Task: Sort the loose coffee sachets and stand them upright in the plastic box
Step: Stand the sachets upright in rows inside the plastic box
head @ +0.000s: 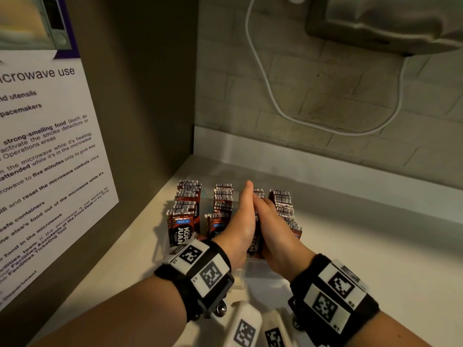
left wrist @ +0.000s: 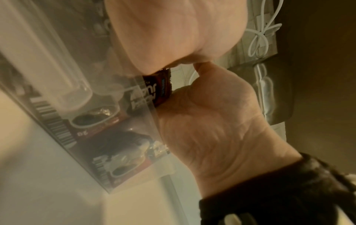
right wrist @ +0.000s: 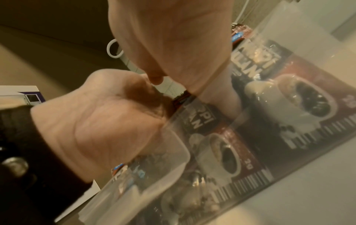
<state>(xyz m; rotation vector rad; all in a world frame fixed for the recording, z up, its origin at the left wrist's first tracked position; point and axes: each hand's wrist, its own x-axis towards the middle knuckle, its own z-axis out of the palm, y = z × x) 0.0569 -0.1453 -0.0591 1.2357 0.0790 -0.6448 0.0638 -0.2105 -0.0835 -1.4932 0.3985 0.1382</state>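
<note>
Plastic box [head: 240,274] | four sachet rows [head: 223,196] | two hands: left hand [head: 241,221], right hand [head: 275,236] pressing one row

Left hand [head: 241,222] and right hand [head: 271,229] side by side, palms facing, fingers straight

light: dim, warm, brightest on the counter [head: 363,234] at right; shadow: dark under the left wall; head view: bowed edges, blurred top corners; wrist views: soft, hazy, glare through the plastic box [right wrist: 289,45]
</note>
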